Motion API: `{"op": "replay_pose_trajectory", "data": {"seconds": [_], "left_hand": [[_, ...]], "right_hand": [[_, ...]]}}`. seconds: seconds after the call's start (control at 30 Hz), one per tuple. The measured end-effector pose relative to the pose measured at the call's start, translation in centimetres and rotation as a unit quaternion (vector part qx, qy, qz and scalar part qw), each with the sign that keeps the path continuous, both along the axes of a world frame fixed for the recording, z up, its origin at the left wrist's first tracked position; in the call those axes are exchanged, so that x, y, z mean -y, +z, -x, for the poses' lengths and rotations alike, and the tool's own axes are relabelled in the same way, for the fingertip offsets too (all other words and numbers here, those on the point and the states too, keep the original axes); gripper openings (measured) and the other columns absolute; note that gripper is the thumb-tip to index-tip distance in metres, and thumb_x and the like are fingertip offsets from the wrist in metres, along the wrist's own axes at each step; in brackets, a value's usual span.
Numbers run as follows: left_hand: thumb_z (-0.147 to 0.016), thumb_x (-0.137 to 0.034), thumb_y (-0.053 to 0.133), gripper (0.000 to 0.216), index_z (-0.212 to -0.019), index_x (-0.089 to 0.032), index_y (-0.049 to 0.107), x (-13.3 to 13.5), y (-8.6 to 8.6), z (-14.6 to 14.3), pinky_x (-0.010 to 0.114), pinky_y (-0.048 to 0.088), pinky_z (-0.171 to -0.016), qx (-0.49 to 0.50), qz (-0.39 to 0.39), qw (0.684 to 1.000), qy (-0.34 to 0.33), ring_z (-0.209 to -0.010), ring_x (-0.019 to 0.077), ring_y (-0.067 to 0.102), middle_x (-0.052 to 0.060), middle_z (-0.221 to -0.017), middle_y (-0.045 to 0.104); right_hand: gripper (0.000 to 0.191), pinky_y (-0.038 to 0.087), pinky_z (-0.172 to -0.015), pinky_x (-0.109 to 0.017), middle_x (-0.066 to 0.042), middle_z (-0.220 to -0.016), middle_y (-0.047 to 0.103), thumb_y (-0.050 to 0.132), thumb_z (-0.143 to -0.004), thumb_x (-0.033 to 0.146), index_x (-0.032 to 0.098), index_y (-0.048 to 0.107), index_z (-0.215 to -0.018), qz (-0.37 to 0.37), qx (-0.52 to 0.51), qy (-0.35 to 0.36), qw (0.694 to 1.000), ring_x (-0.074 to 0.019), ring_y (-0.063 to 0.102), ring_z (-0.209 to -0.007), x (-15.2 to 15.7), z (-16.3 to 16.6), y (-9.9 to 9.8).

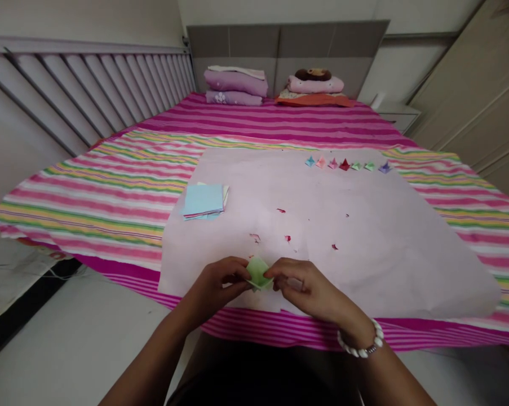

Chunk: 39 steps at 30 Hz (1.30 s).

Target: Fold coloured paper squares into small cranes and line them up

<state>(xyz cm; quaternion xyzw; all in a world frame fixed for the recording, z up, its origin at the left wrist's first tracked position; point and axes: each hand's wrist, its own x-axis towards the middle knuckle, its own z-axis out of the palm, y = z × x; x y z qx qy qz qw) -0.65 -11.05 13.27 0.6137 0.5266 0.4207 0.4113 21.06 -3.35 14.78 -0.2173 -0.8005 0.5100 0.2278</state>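
Both hands meet over the near edge of a large pale pink sheet laid on the striped bed. My left hand and my right hand pinch a small folded green paper between their fingertips. A white bead bracelet is on my right wrist. To the left lies a stack of coloured paper squares with a light blue one on top. Several small folded paper pieces in different colours stand in a row at the far side of the sheet.
The bed has a pink, yellow and green striped cover. Folded bedding and a pillow sit by the headboard. A slatted rail runs along the left, a nightstand at the right. Small red scraps dot the sheet.
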Motion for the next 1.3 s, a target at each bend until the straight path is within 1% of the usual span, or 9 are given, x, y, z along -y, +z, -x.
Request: {"op": "replay_pose_trajectory", "data": {"seconds": [0.2,0.37,0.47,0.67,0.8,0.97,1.07,1.17,1.3], "left_hand": [[-0.078,-0.024,0.07,0.011,-0.079,-0.015,0.064,0.1,-0.2,0.1,0.029,0.05,-0.074,0.119,0.058,0.991,-0.016,-0.082,0.0158,0.062,0.006,-0.09,0.067],[-0.074,-0.026,0.074,0.017,-0.073,-0.015,0.062,0.0,-0.3,-0.8,0.028,0.046,-0.072,0.19,0.093,0.977,0.011,-0.077,0.0146,0.058,0.003,-0.08,0.066],[-0.078,-0.031,0.069,0.02,-0.069,-0.014,0.064,-0.1,-0.1,-1.1,0.028,0.044,-0.07,0.154,0.085,0.984,0.019,-0.073,0.0142,0.056,0.003,-0.074,0.064],[-0.08,-0.033,0.066,0.02,-0.077,-0.014,0.07,-0.4,-0.1,-1.1,0.026,0.041,-0.066,0.113,0.103,0.988,0.035,-0.071,0.013,0.052,0.003,-0.074,0.063],[-0.078,-0.035,0.068,0.021,-0.072,-0.014,0.069,-0.4,-0.5,-1.5,0.025,0.042,-0.065,0.154,0.139,0.976,0.073,-0.068,0.0117,0.054,0.001,-0.071,0.064],[-0.073,-0.034,0.073,0.021,-0.074,-0.014,0.068,-0.3,-0.9,-2.1,0.024,0.045,-0.064,0.225,0.171,0.953,0.107,-0.066,0.0111,0.057,0.0,-0.069,0.065],[-0.071,-0.031,0.076,0.024,-0.086,-0.015,0.068,-0.5,-0.9,-2.1,0.024,0.046,-0.063,0.236,0.175,0.951,0.1,-0.067,0.0113,0.059,0.001,-0.075,0.068],[-0.068,-0.028,0.078,0.04,-0.104,-0.016,0.064,-0.8,-0.7,-2.2,0.023,0.046,-0.061,0.25,0.173,0.948,0.091,-0.068,0.0113,0.061,0.002,-0.083,0.07],[-0.064,-0.023,0.08,0.053,-0.112,-0.017,0.058,-1.2,-0.3,-2.2,0.023,0.047,-0.061,0.244,0.161,0.95,0.108,-0.067,0.0118,0.062,-0.001,-0.077,0.068]], "right_hand": [[0.013,0.049,-0.069,-0.027,-0.004,-0.088,0.065,0.06,-0.088,0.025,0.02,0.072,-0.09,0.042,-0.027,0.02,0.999,-0.0143,0.06,-0.077,-0.3,0.0,-0.4],[0.008,0.049,-0.069,-0.027,-0.004,-0.088,0.063,0.067,-0.083,0.026,0.02,0.072,-0.081,0.114,-0.092,-0.027,0.989,-0.0144,0.059,-0.079,-0.1,0.5,-1.3],[0.011,0.047,-0.063,-0.026,-0.003,-0.082,0.062,0.071,-0.08,0.03,0.019,0.07,-0.078,0.173,-0.105,-0.052,0.978,-0.0135,0.057,-0.072,0.1,0.8,-1.7],[0.022,0.04,-0.052,-0.023,0.002,-0.062,0.058,0.076,-0.073,0.036,0.017,0.066,-0.07,0.26,-0.084,-0.097,0.957,-0.0089,0.05,-0.054,0.2,1.5,-2.2],[0.027,0.036,-0.048,-0.021,0.004,-0.055,0.057,0.078,-0.07,0.039,0.017,0.063,-0.069,0.304,-0.103,-0.114,0.94,-0.0072,0.047,-0.047,0.3,2.1,-2.7],[0.027,0.038,-0.049,-0.021,0.002,-0.055,0.062,0.077,-0.071,0.039,0.016,0.062,-0.069,0.311,-0.106,-0.129,0.936,-0.0088,0.053,-0.05,0.4,2.3,-3.2],[0.028,0.039,-0.048,-0.021,0.003,-0.054,0.061,0.08,-0.068,0.038,0.016,0.061,-0.068,0.32,-0.115,-0.149,0.928,-0.0088,0.054,-0.048,0.4,2.4,-3.3],[0.029,0.038,-0.045,-0.02,0.005,-0.052,0.059,0.083,-0.064,0.034,0.017,0.06,-0.068,0.331,-0.134,-0.167,0.919,-0.0077,0.052,-0.045,0.3,2.7,-3.3],[0.031,0.04,-0.043,-0.019,0.006,-0.06,0.06,0.085,-0.059,0.028,0.019,0.063,-0.079,0.34,-0.167,-0.179,0.908,-0.0059,0.051,-0.043,0.2,2.9,-3.3]]}}
